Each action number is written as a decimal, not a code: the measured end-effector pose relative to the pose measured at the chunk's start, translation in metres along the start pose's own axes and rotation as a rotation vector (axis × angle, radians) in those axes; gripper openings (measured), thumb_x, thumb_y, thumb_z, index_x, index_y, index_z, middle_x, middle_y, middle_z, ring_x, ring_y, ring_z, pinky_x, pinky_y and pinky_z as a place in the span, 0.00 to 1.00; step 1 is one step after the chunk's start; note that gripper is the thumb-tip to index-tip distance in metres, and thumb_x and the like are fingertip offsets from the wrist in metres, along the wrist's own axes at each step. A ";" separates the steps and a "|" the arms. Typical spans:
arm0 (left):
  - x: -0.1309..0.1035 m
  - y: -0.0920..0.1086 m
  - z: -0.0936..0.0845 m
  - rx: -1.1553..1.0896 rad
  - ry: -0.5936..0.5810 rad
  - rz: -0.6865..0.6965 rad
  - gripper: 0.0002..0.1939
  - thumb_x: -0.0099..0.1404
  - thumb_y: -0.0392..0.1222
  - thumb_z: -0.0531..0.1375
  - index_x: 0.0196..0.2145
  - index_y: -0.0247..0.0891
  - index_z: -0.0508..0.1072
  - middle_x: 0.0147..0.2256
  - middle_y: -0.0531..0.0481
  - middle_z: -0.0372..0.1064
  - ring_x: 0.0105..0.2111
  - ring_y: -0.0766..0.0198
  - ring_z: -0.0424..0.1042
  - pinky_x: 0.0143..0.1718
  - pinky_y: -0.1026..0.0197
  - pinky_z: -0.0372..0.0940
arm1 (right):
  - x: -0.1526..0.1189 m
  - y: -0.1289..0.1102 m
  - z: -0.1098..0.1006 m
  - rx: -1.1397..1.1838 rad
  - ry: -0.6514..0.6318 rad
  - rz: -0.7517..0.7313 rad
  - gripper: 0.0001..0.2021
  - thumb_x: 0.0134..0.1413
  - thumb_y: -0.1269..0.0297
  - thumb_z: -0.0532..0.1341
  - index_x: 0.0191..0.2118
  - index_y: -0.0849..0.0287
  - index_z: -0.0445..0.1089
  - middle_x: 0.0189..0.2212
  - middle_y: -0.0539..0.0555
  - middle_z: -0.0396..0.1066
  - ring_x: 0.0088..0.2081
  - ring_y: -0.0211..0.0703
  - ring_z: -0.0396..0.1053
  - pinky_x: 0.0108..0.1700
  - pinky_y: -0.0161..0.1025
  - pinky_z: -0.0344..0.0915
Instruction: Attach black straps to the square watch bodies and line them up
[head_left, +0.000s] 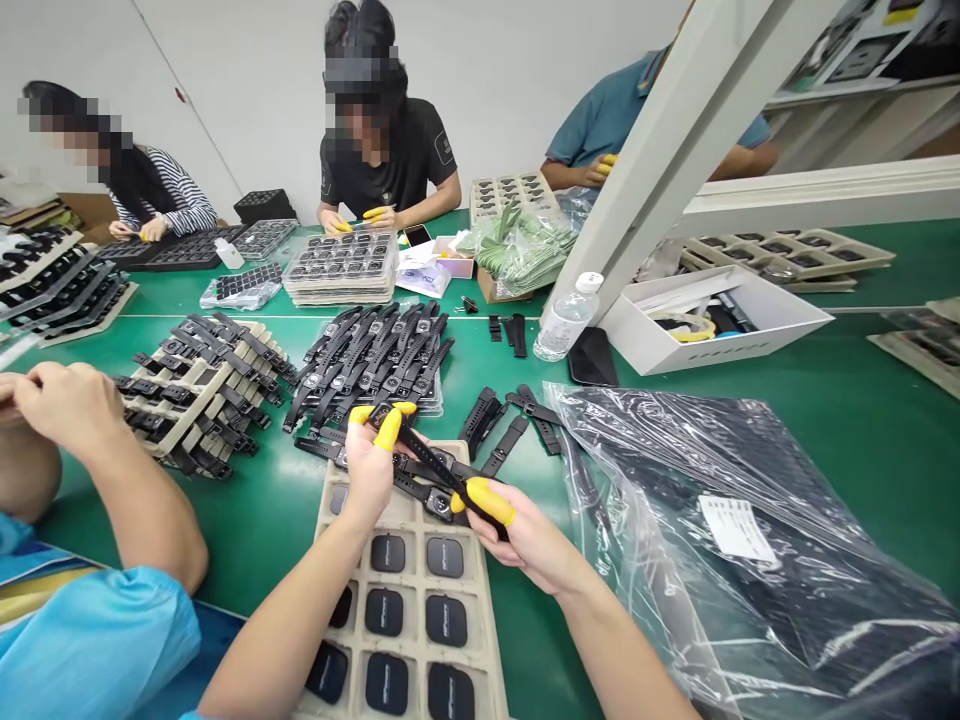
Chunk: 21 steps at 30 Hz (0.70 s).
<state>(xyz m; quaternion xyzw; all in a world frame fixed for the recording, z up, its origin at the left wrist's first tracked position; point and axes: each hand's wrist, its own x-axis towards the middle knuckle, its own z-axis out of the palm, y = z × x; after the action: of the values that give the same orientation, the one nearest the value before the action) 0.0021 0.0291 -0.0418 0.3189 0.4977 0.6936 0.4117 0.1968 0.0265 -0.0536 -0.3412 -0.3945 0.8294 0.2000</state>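
My left hand (pixel 373 455), with yellow finger cots, pinches the case of a black smartwatch above the tray. Its black strap (pixel 427 455) slants down to the right, where my right hand (pixel 517 525), also in yellow cots, grips the lower strap end. Below both hands is a beige compartment tray (pixel 409 575); its nearer pockets hold dark square watch pieces (pixel 384 612). Several strapped watches (pixel 439 503) lie across its far end, partly hidden by my hands. Loose black straps (pixel 506 445) rest on the green table just beyond my right hand.
Stacks of strapped watches (pixel 367 365) stand ahead and to the left (pixel 202 390). A plastic bag of black straps (pixel 675 470) covers the right side. Behind it are a water bottle (pixel 568 318), a phone (pixel 592 357) and a white box (pixel 720 345). A co-worker's arm (pixel 142 470) is close at left.
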 end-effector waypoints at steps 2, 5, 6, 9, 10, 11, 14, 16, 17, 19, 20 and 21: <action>0.002 -0.002 0.000 -0.025 0.036 -0.004 0.30 0.59 0.60 0.73 0.43 0.42 0.61 0.39 0.48 0.82 0.22 0.66 0.76 0.21 0.66 0.69 | -0.002 -0.001 -0.001 -0.035 0.020 -0.017 0.29 0.53 0.32 0.66 0.36 0.58 0.67 0.19 0.40 0.55 0.17 0.25 0.38 0.19 0.30 0.33; 0.000 -0.006 0.003 -0.028 0.018 -0.025 0.32 0.58 0.61 0.73 0.43 0.42 0.61 0.38 0.48 0.81 0.20 0.67 0.75 0.20 0.66 0.68 | -0.004 -0.001 -0.001 -0.080 0.020 -0.009 0.28 0.55 0.34 0.65 0.35 0.57 0.65 0.20 0.41 0.53 0.18 0.27 0.37 0.20 0.32 0.33; 0.000 -0.007 0.003 -0.033 0.023 -0.026 0.32 0.57 0.62 0.73 0.42 0.42 0.61 0.37 0.48 0.81 0.20 0.67 0.75 0.19 0.67 0.67 | -0.004 -0.001 -0.002 -0.096 0.012 0.000 0.27 0.56 0.35 0.65 0.34 0.57 0.65 0.20 0.41 0.52 0.18 0.27 0.37 0.20 0.32 0.33; 0.002 -0.005 0.001 -0.057 0.082 -0.005 0.32 0.56 0.62 0.74 0.42 0.41 0.61 0.37 0.49 0.81 0.21 0.68 0.74 0.18 0.69 0.65 | -0.005 0.002 -0.008 -0.136 0.006 0.008 0.25 0.57 0.37 0.65 0.32 0.56 0.63 0.20 0.41 0.51 0.19 0.28 0.37 0.21 0.33 0.33; 0.004 -0.003 -0.001 -0.071 0.117 0.011 0.32 0.56 0.61 0.74 0.42 0.41 0.61 0.36 0.50 0.80 0.21 0.69 0.74 0.18 0.69 0.65 | -0.004 0.002 -0.011 -0.148 0.008 0.011 0.25 0.57 0.38 0.66 0.31 0.56 0.62 0.20 0.41 0.51 0.19 0.29 0.37 0.21 0.33 0.33; 0.006 -0.001 -0.003 -0.086 0.154 0.024 0.31 0.57 0.60 0.74 0.42 0.41 0.62 0.36 0.51 0.80 0.22 0.70 0.73 0.20 0.69 0.65 | -0.004 0.002 -0.014 -0.157 0.016 0.009 0.25 0.57 0.38 0.66 0.30 0.56 0.62 0.20 0.41 0.51 0.19 0.29 0.37 0.21 0.33 0.33; 0.010 0.004 -0.008 -0.118 0.201 0.004 0.29 0.58 0.59 0.74 0.43 0.40 0.64 0.37 0.50 0.80 0.22 0.71 0.72 0.24 0.67 0.69 | -0.004 0.002 -0.021 -0.137 0.090 -0.057 0.25 0.56 0.37 0.67 0.33 0.56 0.63 0.21 0.42 0.56 0.18 0.28 0.40 0.20 0.32 0.39; 0.008 0.001 -0.007 -0.088 0.092 -0.105 0.28 0.59 0.59 0.72 0.44 0.38 0.66 0.40 0.46 0.81 0.22 0.69 0.73 0.23 0.66 0.69 | -0.003 0.001 -0.022 -0.091 0.179 -0.151 0.25 0.55 0.38 0.69 0.36 0.55 0.64 0.23 0.44 0.62 0.17 0.28 0.47 0.21 0.33 0.47; 0.005 -0.002 -0.006 -0.051 -0.009 -0.176 0.28 0.60 0.59 0.71 0.46 0.38 0.68 0.43 0.43 0.81 0.22 0.68 0.74 0.22 0.65 0.69 | -0.002 0.001 -0.020 -0.070 0.214 -0.191 0.24 0.54 0.39 0.69 0.37 0.55 0.64 0.24 0.44 0.64 0.18 0.29 0.50 0.21 0.33 0.50; -0.003 -0.010 -0.003 0.080 -0.261 -0.271 0.25 0.64 0.57 0.68 0.51 0.38 0.71 0.47 0.40 0.80 0.25 0.63 0.78 0.23 0.62 0.70 | -0.001 0.001 -0.014 -0.038 0.241 -0.234 0.24 0.54 0.40 0.70 0.38 0.54 0.64 0.23 0.44 0.64 0.17 0.31 0.52 0.21 0.33 0.52; -0.007 -0.014 -0.001 0.179 -0.393 -0.258 0.22 0.67 0.53 0.66 0.53 0.39 0.73 0.49 0.40 0.80 0.30 0.59 0.81 0.27 0.60 0.74 | 0.000 0.002 -0.011 -0.027 0.235 -0.239 0.24 0.54 0.40 0.70 0.38 0.54 0.64 0.23 0.44 0.64 0.17 0.31 0.52 0.21 0.33 0.52; -0.012 -0.017 -0.001 0.290 -0.509 -0.196 0.20 0.68 0.49 0.65 0.54 0.39 0.74 0.51 0.40 0.79 0.37 0.56 0.83 0.35 0.57 0.77 | 0.001 0.003 -0.007 -0.021 0.223 -0.237 0.23 0.55 0.41 0.70 0.38 0.55 0.64 0.22 0.44 0.64 0.17 0.30 0.51 0.20 0.33 0.51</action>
<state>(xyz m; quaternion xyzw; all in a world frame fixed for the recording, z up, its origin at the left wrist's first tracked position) 0.0113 0.0213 -0.0586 0.4884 0.5007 0.4702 0.5382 0.2011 0.0287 -0.0597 -0.3842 -0.4159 0.7529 0.3356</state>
